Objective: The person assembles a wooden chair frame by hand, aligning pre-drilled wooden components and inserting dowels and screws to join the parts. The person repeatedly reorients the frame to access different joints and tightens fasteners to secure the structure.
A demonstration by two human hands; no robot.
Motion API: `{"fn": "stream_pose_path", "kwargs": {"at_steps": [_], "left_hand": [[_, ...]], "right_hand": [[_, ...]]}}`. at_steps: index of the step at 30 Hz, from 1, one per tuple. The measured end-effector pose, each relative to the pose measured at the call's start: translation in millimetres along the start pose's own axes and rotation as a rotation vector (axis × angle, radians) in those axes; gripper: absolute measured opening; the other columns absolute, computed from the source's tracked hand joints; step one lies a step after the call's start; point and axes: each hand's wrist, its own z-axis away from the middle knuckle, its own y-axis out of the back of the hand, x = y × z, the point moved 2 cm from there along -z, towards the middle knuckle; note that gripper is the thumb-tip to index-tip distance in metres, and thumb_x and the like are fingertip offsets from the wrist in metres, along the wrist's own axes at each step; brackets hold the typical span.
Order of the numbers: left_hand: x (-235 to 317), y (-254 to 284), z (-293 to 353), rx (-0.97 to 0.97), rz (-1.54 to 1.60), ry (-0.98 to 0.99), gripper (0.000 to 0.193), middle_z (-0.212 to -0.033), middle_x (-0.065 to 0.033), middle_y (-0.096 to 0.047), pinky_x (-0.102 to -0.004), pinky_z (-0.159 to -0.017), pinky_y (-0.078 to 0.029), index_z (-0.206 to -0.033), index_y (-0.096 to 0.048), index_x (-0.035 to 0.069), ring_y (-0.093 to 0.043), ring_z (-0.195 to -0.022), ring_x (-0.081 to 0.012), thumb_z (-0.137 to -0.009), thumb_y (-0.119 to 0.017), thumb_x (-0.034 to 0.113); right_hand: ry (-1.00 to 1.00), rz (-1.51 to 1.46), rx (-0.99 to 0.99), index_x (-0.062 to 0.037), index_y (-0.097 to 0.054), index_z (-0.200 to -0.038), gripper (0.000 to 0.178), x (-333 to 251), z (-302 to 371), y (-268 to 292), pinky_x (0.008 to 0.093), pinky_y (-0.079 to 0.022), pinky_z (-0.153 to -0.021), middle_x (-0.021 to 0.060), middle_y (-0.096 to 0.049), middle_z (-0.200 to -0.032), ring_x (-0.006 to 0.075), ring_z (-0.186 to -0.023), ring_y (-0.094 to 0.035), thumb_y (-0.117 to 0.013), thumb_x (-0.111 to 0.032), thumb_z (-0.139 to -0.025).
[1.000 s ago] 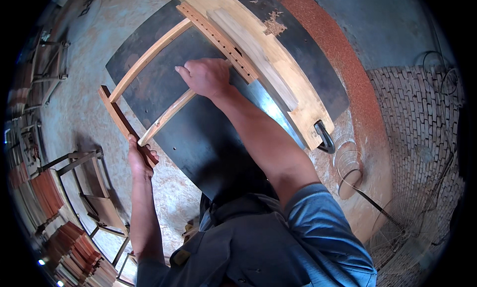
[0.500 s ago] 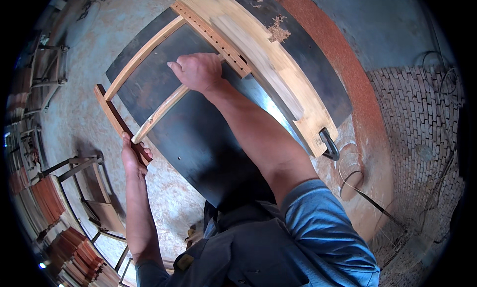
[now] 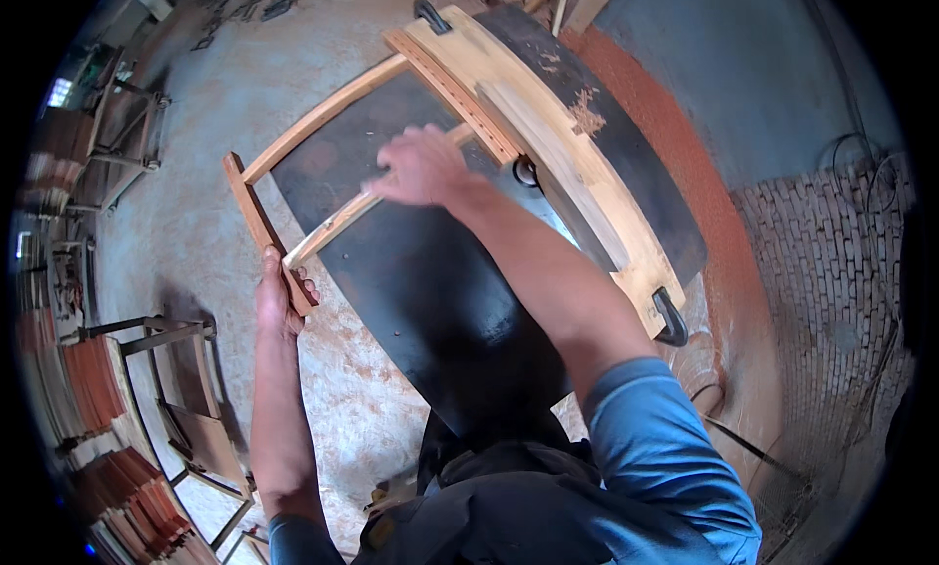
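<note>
A wooden frame (image 3: 328, 104) lies over the dark tabletop, its holed crosspiece (image 3: 460, 93) up against a pale wooden board. Two rails run from that piece to a reddish end bar (image 3: 252, 203) that juts past the table's left edge. My left hand (image 3: 282, 293) is closed round the near end of this bar, beside its joint with the near rail (image 3: 337, 225). Over the middle of the near rail is my right hand (image 3: 425, 166), slightly blurred, with its fingers apart. Whether its palm touches the rail is hidden.
The curved pale board (image 3: 548, 125) is held to the dark tabletop (image 3: 421, 291) by a black clamp (image 3: 670, 317) and another clamp (image 3: 430, 15). Wood shavings (image 3: 587, 113) lie on it. Wooden racks (image 3: 201, 408) and stacked reddish timber (image 3: 127, 497) stand left. A brick surface (image 3: 812, 262) is at right.
My right hand has loosened from a fist to spread fingers above the near rail. My left hand keeps its hold on the bar. The whole view has shifted, with the scene further right and lower.
</note>
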Motion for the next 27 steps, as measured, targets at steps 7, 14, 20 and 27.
{"fn": "stream_pose_path", "kwargs": {"at_steps": [7,14,20,27], "left_hand": [[71.4,18.3,123.9,-0.152,0.056,-0.285,0.046,-0.085,-0.0081,-0.061,-0.029,-0.048,-0.051,-0.111,-0.056,0.009,-0.062,-0.068,-0.0174,-0.095,-0.048,0.052],[-35.8,73.4,144.4,-0.043,-0.082,-0.21,0.065,-0.117,-0.0084,-0.059,-0.0433,-0.096,-0.043,-0.13,-0.047,0.006,-0.057,-0.105,-0.0219,-0.093,-0.048,0.059],[-153.0,58.2,240.2,0.128,0.245,-0.105,0.037,-0.074,-0.0014,-0.051,-0.0263,-0.06,-0.05,-0.099,-0.053,0.008,-0.055,-0.067,-0.0136,-0.094,-0.055,0.045],[-200.9,51.7,273.9,0.239,-0.079,-0.046,0.018,-0.06,-0.0045,-0.049,-0.0307,-0.047,-0.046,-0.084,-0.051,0.006,-0.048,-0.049,-0.0144,-0.088,-0.057,0.023]], "right_hand": [[0.137,-0.018,0.228,-0.0075,-0.063,-0.091,0.036,-86.6,35.4,7.5,0.042,-0.045,-0.068,0.0081,-0.06,-0.073,0.0281,-0.078,-0.061,-0.079,-0.03,-0.068],[-0.26,-0.99,0.481,-0.0021,-0.058,-0.086,0.027,-191.1,121.1,110.9,0.0369,-0.049,-0.061,0.0115,-0.063,-0.072,0.0207,-0.067,-0.063,-0.075,-0.019,-0.075],[-0.575,-1.555,0.08,-0.0041,-0.053,-0.094,0.021,-193.0,270.3,33.4,0.0308,-0.051,-0.068,0.009,-0.061,-0.087,0.0129,-0.08,-0.061,-0.064,-0.021,-0.088],[-1.019,-1.509,-0.329,-0.0047,-0.059,-0.084,0.036,-147.7,385.2,8.5,0.0294,-0.053,-0.062,0.0044,-0.061,-0.072,0.0146,-0.068,-0.063,-0.058,-0.04,-0.093]]}}
